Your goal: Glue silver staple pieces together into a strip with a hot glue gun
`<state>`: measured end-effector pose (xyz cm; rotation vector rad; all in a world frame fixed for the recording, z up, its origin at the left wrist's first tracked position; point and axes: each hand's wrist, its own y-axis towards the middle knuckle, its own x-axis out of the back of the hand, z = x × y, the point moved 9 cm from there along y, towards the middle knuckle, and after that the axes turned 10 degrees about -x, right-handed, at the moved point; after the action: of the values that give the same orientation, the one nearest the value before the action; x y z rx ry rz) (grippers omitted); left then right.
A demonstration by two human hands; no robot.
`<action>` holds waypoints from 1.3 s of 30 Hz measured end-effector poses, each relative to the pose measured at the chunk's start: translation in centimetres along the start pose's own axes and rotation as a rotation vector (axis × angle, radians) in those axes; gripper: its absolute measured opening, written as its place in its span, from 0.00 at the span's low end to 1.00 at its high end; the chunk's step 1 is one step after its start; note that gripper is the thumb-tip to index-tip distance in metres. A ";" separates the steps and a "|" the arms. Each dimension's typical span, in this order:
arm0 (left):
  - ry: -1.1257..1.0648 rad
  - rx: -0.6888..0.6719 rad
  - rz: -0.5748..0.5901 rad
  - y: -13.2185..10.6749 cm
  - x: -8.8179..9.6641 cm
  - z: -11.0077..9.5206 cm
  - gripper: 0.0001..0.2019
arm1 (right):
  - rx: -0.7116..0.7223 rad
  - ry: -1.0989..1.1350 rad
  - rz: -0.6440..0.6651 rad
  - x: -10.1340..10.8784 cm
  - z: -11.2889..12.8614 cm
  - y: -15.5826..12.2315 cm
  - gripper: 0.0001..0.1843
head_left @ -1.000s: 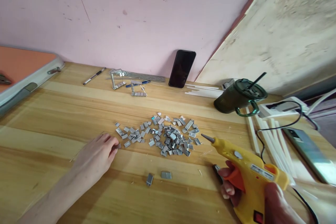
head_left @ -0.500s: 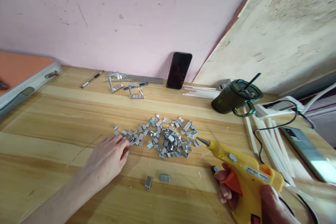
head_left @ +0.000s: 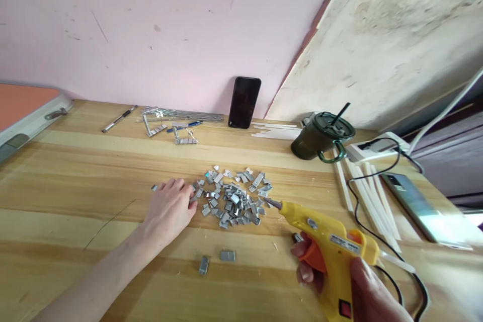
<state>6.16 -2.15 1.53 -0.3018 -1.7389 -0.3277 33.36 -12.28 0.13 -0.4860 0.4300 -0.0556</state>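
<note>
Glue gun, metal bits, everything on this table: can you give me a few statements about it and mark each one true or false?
1. The right hand grips a yellow glue gun. True.
2. The left hand is raised clear of the table. False: it rests on the table, fingertips at the left edge of the pile of metal pieces.
3. The black phone lies flat. False: it leans upright against the pink wall.
4. The green cup has a dark straw through its lid. True.
</note>
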 end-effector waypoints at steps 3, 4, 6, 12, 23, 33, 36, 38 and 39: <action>-0.112 0.027 -0.037 -0.4 0.5 0.1 0.04 | 0.002 0.004 0.061 -0.4 -0.1 0.1 0.21; -0.165 0.035 -0.044 -0.7 0.6 0.0 0.04 | 0.001 -0.001 0.074 -0.5 -0.1 0.2 0.21; -0.285 0.041 -0.040 -1.7 0.7 -0.5 0.04 | -0.012 -0.006 0.083 -0.6 -0.3 0.2 0.22; -0.794 0.067 0.141 -6.4 -1.8 -4.1 0.11 | -0.057 0.089 0.013 -1.0 -0.5 -0.2 0.22; -0.491 -0.349 -0.290 -8.4 -0.7 -7.0 0.05 | -0.039 0.145 0.150 -2.5 -0.4 -0.4 0.19; -0.275 -0.380 -0.179 -9.0 -2.3 -5.9 0.27 | -0.021 0.079 0.268 -2.6 -0.8 -0.2 0.20; -0.274 -0.329 -0.160 -9.4 -2.6 -4.8 0.31 | -0.058 0.037 0.242 -2.6 -1.4 -0.2 0.21; -0.300 -0.319 -0.136 -9.3 -2.5 -4.7 0.28 | -0.079 -0.008 0.230 -2.6 -2.0 -0.3 0.21; -0.315 -0.319 -0.127 -9.2 -2.3 -4.8 0.25 | -0.083 -0.029 0.238 -2.7 -2.3 -0.3 0.21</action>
<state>7.46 -12.47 -0.36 -0.4954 -2.0189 -0.6835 29.99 -13.12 -0.52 -0.5142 0.4604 0.1992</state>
